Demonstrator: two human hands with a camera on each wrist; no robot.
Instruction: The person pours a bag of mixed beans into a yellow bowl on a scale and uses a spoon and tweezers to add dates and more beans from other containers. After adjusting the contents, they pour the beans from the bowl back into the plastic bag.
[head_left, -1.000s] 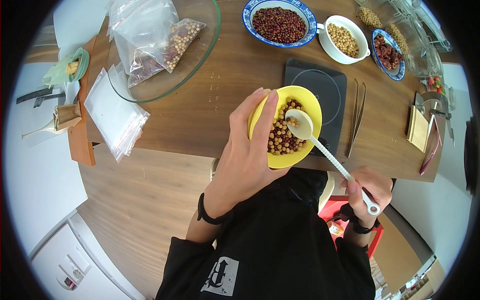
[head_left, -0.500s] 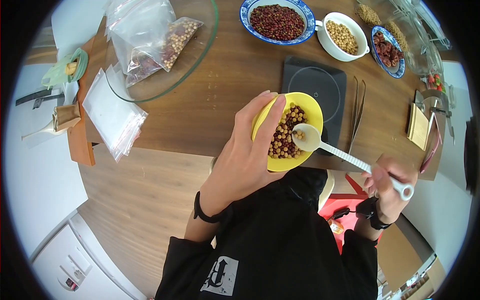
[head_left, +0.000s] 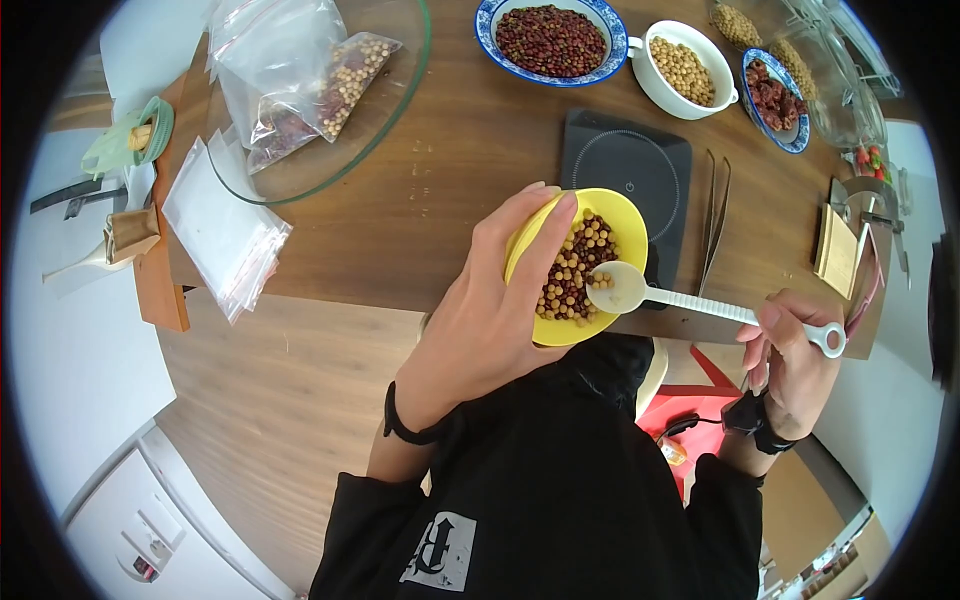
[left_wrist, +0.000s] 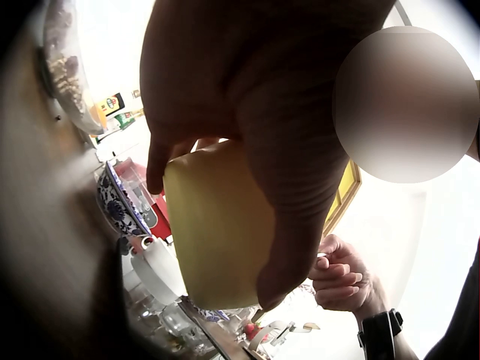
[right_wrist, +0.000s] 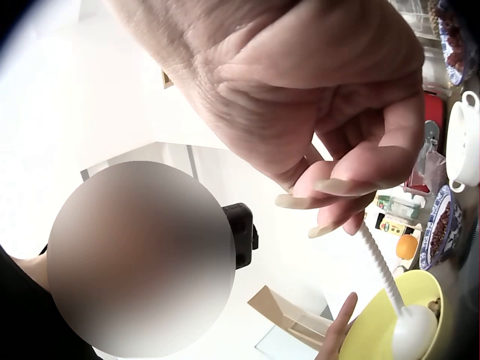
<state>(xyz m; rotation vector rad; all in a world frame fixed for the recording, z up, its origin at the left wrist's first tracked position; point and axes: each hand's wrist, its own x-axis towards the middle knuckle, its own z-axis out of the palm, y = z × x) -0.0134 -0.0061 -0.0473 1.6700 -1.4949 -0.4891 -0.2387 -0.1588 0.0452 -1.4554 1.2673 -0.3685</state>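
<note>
My left hand [head_left: 490,285] grips a yellow bowl [head_left: 625,225] by its side, tilted toward me above the table's front edge. Inside lies a mix of tan beans and dark red beans [head_left: 575,265]. The left wrist view shows the bowl's outer wall [left_wrist: 214,232] between thumb and fingers. My right hand [head_left: 800,350] pinches the handle of a white spoon [head_left: 700,305] near its ringed end. The spoon's head [right_wrist: 414,330] is at the bowl's near right side, with a few beans in it.
Behind the bowl sits a black induction cooktop [head_left: 625,165], with tweezers [head_left: 715,220] to its right. Farther back are a bowl of red beans [head_left: 550,45], a white pot [head_left: 648,85] and a dish of dried fruit [head_left: 775,105]. A glass bowl [head_left: 390,130] holds filled bags; plastic bags [head_left: 225,225] lie left.
My right hand has moved right and slightly up, swinging the spoon's handle closer to level. Its head has shifted toward the bowl's right side. The left hand still holds the bowl, slightly lower in view.
</note>
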